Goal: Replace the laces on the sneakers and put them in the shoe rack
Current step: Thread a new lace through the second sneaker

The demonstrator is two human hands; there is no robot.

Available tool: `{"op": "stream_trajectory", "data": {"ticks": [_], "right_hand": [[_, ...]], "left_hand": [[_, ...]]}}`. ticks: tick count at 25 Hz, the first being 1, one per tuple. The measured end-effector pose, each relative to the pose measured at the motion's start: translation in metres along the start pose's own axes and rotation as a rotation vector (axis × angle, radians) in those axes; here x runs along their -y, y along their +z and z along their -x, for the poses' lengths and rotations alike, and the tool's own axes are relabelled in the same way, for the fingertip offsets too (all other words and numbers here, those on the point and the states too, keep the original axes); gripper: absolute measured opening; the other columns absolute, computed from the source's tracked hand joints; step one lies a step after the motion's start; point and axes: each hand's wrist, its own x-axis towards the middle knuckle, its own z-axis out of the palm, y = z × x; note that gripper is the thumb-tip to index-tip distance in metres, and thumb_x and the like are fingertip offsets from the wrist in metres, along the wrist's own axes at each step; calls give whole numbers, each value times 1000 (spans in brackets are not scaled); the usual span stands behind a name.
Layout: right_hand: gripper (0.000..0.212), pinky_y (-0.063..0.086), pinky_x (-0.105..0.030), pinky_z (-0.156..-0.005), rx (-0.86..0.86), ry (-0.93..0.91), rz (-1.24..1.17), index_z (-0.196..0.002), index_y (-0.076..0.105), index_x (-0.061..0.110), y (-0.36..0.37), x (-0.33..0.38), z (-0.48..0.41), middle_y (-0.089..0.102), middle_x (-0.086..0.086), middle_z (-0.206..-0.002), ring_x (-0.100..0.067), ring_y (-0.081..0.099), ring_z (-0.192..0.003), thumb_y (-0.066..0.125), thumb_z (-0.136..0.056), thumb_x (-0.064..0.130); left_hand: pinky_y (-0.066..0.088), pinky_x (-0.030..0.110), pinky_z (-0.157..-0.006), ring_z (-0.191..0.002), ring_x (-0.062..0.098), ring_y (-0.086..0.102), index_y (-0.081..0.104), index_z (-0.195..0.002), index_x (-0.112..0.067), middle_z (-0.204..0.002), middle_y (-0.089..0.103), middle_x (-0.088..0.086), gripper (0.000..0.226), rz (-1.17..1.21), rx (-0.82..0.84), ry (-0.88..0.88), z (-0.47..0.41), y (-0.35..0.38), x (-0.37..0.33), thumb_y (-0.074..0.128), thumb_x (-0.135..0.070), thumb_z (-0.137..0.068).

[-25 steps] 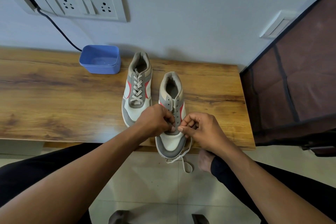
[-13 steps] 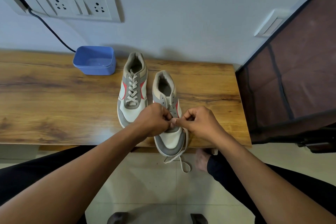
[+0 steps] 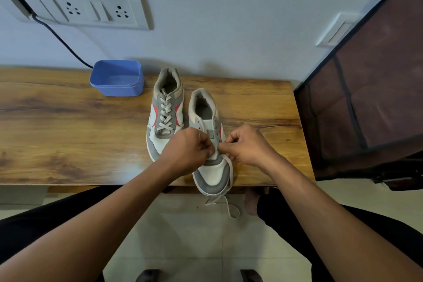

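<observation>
We see two grey-and-white sneakers with red flashes standing side by side on the wooden table [image 3: 68, 135], toes towards us. The laced sneaker [image 3: 165, 110] sits further back on the left, and its pale lacing is crossed all the way up. The unlaced sneaker [image 3: 211, 171] is just beside it on the right, nearer the front edge, with its toe poking slightly past the table and its eyelets bare. Both hands meet over the lowest eyelets of this shoe. The left hand [image 3: 186, 151] is curled tight, its fingertips pinching the shoe's edge beside the tongue. The right hand [image 3: 248, 144] is also curled and pinches the loose lace [image 3: 230, 181] right at the eyelet row. From there the lace runs down the right side of the toe, drops over the table's edge and hangs in a loop above the tiled floor [image 3: 183, 236]. We cannot tell whether the lace has passed through any eyelet. A blue tub [image 3: 116, 79] stands at the back by the wall, near the laced sneaker's heel. A dark fabric shoe rack [image 3: 370, 98] stands just beside the table's right end.
</observation>
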Motion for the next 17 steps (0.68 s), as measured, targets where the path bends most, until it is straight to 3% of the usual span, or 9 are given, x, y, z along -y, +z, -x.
{"op": "stream_trajectory", "data": {"ticks": [2, 5, 9, 11, 15, 17], "right_hand": [[30, 61, -57, -69, -17, -17, 19, -69, 74, 0, 3, 0, -1, 74, -20, -70, -42, 73, -77, 83, -78, 27], [34, 54, -46, -59, -21, -30, 33, -71, 72, -3, 5, -2, -3, 72, -23, -73, -41, 68, -64, 84, -79, 28], [37, 43, -35, -60, -28, -17, 43, -73, 70, -6, 6, -3, -2, 70, -25, -74, -21, 56, -58, 82, -80, 29], [35, 42, -34, -60, -19, -10, 33, -73, 71, -4, 5, -2, -1, 70, -24, -73, -20, 56, -58, 81, -81, 28], [31, 45, -35, -61, -10, -16, 9, -70, 72, 0, 5, -5, -2, 72, -22, -73, -20, 59, -60, 80, -81, 28], [31, 47, -37, -62, -4, -16, -9, -69, 73, 3, 5, -7, -2, 73, -19, -73, -21, 62, -61, 80, -77, 32]], "left_hand": [[55, 23, -65, -70, 2, 64, 79, -88, -25, -72, 68, -15, 11, -2, 9, 29, 1, 1, -1, 76, -15, -86], [57, 31, -67, -70, 9, 66, 80, -92, -27, -72, 71, -7, 13, 7, 20, 27, 0, 3, -1, 84, -22, -80], [54, 22, -67, -72, 6, 66, 80, -86, -23, -73, 70, -12, 10, 93, 50, -41, -4, 6, -1, 85, -17, -80], [52, 19, -66, -70, 2, 64, 79, -84, -23, -71, 70, -13, 12, 107, 74, -60, -5, 5, -2, 84, -13, -81], [60, 28, -76, -80, 10, 70, 77, -78, -26, -76, 74, -8, 16, 81, 119, -65, -9, 3, -5, 83, -11, -80], [56, 26, -72, -80, 10, 68, 76, -77, -27, -75, 71, -10, 16, 52, 151, -52, -11, 2, -7, 81, -12, -82]]}}
